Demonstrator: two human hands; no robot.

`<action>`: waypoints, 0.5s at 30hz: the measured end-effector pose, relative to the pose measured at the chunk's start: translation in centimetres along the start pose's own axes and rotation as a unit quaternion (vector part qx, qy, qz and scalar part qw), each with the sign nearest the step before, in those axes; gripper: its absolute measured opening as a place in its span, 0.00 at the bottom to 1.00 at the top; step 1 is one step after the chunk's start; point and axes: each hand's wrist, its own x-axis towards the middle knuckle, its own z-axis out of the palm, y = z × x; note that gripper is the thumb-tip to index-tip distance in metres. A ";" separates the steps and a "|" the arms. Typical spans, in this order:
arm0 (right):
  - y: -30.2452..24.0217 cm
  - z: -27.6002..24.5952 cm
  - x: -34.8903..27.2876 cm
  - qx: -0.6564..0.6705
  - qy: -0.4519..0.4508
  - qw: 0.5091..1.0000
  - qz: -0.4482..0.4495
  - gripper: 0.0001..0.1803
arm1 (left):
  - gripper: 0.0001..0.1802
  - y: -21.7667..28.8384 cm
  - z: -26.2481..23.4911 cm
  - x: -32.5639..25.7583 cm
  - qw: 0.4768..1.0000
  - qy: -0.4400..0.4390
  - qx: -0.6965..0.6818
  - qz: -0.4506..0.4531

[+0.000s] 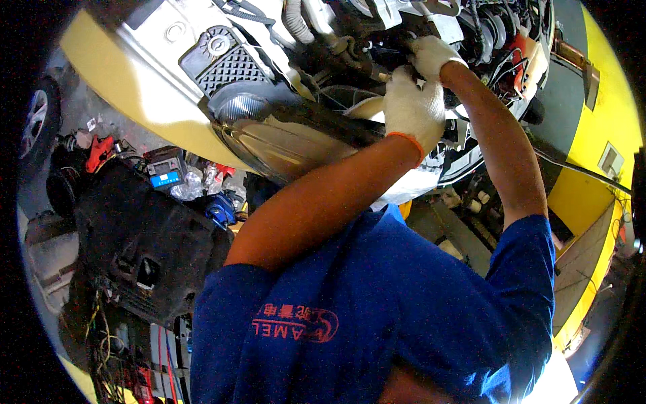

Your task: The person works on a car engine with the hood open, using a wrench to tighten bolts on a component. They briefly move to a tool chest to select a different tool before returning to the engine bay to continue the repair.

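Note:
Both my hands wear white knitted gloves and reach into the open front of a car's engine bay (336,57). My left hand (414,104), with an orange cuff at the wrist, has its fingers curled in beside dark pipes and hoses. What sits in its grip is hidden. Just beyond it and touching or nearly touching it, my right hand (434,57) is bent closed among the dark parts, its fingertips partly covered. Left of the hands lies the headlamp (269,138), below a black ribbed cover (225,60). A corrugated hose (296,20) runs above.
Yellow bodywork (134,101) curves along the left. On the floor lie a large black plastic panel (141,236), a grey device with a blue screen (165,176), red clamps (99,152) and plastic bags. Cables (104,337) trail lower left. A wheel (37,121) stands far left.

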 end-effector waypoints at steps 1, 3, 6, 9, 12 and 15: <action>-0.4 -0.6 -0.1 -0.001 -0.004 1.000 0.005 0.17 | 0.14 -1.0 0.8 0.2 0.989 0.079 0.071 0.100; -0.8 -1.0 0.1 -0.002 -0.005 1.000 0.009 0.17 | 0.15 -0.8 0.8 0.0 0.996 0.069 0.035 0.050; -1.5 -1.4 0.4 0.006 0.010 1.000 0.023 0.16 | 0.16 0.4 0.2 -0.4 0.998 0.056 0.000 0.027; -2.0 -2.3 0.8 0.007 0.064 0.997 0.044 0.16 | 0.18 0.3 0.0 -0.5 0.997 0.060 -0.007 0.047; -2.1 -3.5 1.8 -0.009 0.123 0.990 0.075 0.15 | 0.20 0.6 -0.4 -0.6 0.998 0.046 0.002 0.029; -1.7 -4.4 2.5 -0.049 0.101 0.990 0.084 0.16 | 0.22 1.0 -0.8 -0.8 0.999 0.032 0.018 0.019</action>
